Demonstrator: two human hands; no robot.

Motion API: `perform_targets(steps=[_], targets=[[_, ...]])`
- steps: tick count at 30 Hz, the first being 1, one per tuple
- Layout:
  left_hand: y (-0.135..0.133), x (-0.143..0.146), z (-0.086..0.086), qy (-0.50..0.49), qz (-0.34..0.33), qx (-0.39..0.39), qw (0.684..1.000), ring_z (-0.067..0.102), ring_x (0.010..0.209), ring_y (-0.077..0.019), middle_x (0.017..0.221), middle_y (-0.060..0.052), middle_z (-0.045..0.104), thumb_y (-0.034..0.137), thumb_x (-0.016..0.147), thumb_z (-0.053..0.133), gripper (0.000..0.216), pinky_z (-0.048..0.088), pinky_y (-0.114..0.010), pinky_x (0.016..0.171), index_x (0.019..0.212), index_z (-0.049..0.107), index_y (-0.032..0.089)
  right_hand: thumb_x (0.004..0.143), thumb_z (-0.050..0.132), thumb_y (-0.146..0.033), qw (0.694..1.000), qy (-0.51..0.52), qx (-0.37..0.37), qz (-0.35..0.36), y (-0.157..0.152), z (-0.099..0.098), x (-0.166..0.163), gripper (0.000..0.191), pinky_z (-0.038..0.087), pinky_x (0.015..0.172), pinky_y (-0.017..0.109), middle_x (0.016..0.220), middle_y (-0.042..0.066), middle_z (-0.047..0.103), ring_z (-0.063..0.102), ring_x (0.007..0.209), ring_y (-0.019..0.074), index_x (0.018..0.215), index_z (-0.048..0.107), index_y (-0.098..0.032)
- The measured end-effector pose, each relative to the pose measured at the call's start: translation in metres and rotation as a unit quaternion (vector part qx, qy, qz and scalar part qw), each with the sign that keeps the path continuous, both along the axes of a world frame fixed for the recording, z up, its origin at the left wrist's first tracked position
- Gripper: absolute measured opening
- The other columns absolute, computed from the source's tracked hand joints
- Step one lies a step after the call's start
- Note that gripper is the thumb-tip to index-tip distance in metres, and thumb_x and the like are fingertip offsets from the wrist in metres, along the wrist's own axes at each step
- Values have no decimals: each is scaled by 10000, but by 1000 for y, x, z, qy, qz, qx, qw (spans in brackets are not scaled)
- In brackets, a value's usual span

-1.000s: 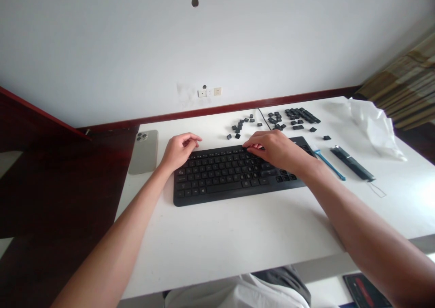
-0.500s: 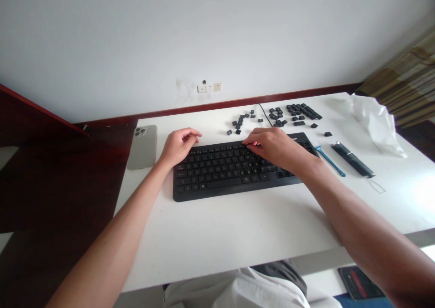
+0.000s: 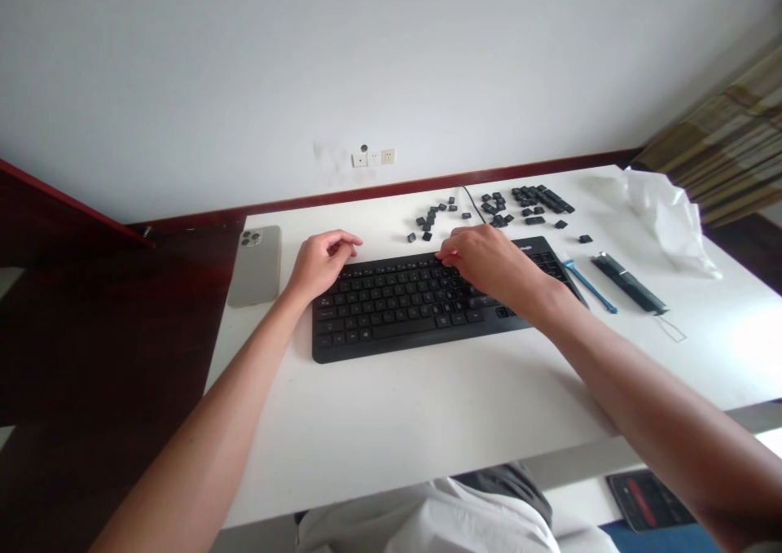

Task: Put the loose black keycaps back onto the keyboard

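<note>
A black keyboard (image 3: 391, 313) lies on the white table, with keycaps on its left and middle parts and bare key sockets showing toward the right. My right hand (image 3: 480, 258) is over its top row, thumb and fingertips pinched together against the keys. Whatever sits between those fingertips is hidden. At the keyboard's upper left corner rests my left hand (image 3: 327, 261), its fingers loosely curved and apart, with nothing visible in them. Loose black keycaps (image 3: 428, 224) are scattered behind the keyboard, and more keycaps (image 3: 541, 198) stand grouped farther right.
A phone (image 3: 255, 266) lies left of the keyboard. To the right are a blue tool with a slim handle (image 3: 590, 287), a dark narrow pouch (image 3: 630, 283), a thin wire loop (image 3: 672, 329) and a crumpled plastic bag (image 3: 669, 219). A cable (image 3: 473, 204) runs off the table's back edge.
The view has shifted slightly. My right hand has edged a little and its fingertips remain on the keyboard's top row. My left hand keeps its place.
</note>
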State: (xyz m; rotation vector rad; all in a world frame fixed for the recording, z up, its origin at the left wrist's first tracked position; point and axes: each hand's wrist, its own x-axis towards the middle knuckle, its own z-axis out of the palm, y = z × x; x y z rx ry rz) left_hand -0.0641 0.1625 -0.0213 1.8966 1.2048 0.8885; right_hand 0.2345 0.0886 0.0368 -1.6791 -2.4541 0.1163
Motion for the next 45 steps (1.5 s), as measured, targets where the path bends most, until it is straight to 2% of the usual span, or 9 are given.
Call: perform_targets(steps=[5, 9, 14, 19, 23, 26, 31, 38, 45], targets=[[-1, 0, 3, 6, 3, -5, 1000, 716, 826, -187, 870, -40, 768, 253, 913, 557, 252, 520, -282, 753, 995, 790, 201, 842, 518, 28, 999, -16, -7, -33, 1, 3, -5, 347, 508, 626, 327, 832, 63, 791, 731, 749, 235, 802, 786, -189], [-2, -1, 3, 14, 3, 1, 1000, 718, 818, -190, 876, -41, 773, 264, 918, 547, 263, 516, -284, 738, 1001, 790, 207, 811, 533, 39, 999, -44, 3, -24, 3, 5, -9, 332, 456, 565, 304, 759, 58, 771, 706, 672, 214, 714, 749, -194], [-2, -1, 4, 10, -3, 6, 1000, 715, 812, -192, 875, -40, 773, 261, 910, 549, 257, 518, -287, 745, 997, 785, 210, 784, 559, 60, 999, -17, -26, -20, 6, 5, -4, 349, 508, 633, 306, 797, 28, 792, 737, 744, 220, 783, 782, -209], [-1, -1, 4, 8, -3, 2, 1000, 712, 794, -188, 866, -38, 773, 248, 906, 553, 250, 522, -289, 749, 990, 785, 212, 866, 692, -118, 995, 56, -80, 2, 20, 17, 13, 196, 568, 728, 315, 852, 4, 815, 761, 823, 214, 908, 830, -251], [0, -2, 2, 0, -4, 0, 1000, 716, 789, -187, 862, -40, 774, 253, 901, 557, 244, 526, -284, 735, 981, 784, 210, 887, 685, -171, 995, 94, -23, -24, 57, 27, 37, 186, 580, 799, 331, 940, 4, 825, 762, 881, 211, 957, 832, -260], [0, -2, 1, 1, -5, -1, 1000, 716, 782, -191, 855, -44, 773, 264, 900, 555, 251, 520, -281, 712, 988, 785, 211, 889, 678, -186, 996, 87, 12, 4, 91, 23, 49, 220, 578, 881, 346, 1097, 16, 815, 755, 986, 213, 1047, 818, -250], [0, -3, 2, -4, -12, 2, 1000, 707, 765, -187, 842, -37, 766, 243, 884, 555, 251, 516, -274, 713, 995, 778, 213, 851, 706, -156, 995, 51, -21, 79, 123, 4, 46, 348, 541, 1034, 402, 1235, 55, 779, 706, 1164, 231, 1181, 785, -231], [1, -2, 2, -4, -18, -5, 1000, 709, 782, -191, 863, -41, 767, 276, 917, 553, 244, 514, -276, 725, 993, 776, 211, 858, 706, -177, 994, 72, -45, 71, 128, -8, 41, 323, 544, 1008, 395, 1197, 72, 789, 720, 1121, 231, 1168, 786, -218], [1, -2, 3, -2, -19, 2, 1000, 704, 757, -184, 853, -40, 768, 277, 917, 550, 246, 506, -266, 697, 982, 777, 205, 846, 645, -122, 990, 131, -25, 43, 117, 0, 41, 277, 567, 919, 335, 1089, 75, 810, 741, 998, 194, 1068, 797, -186]])
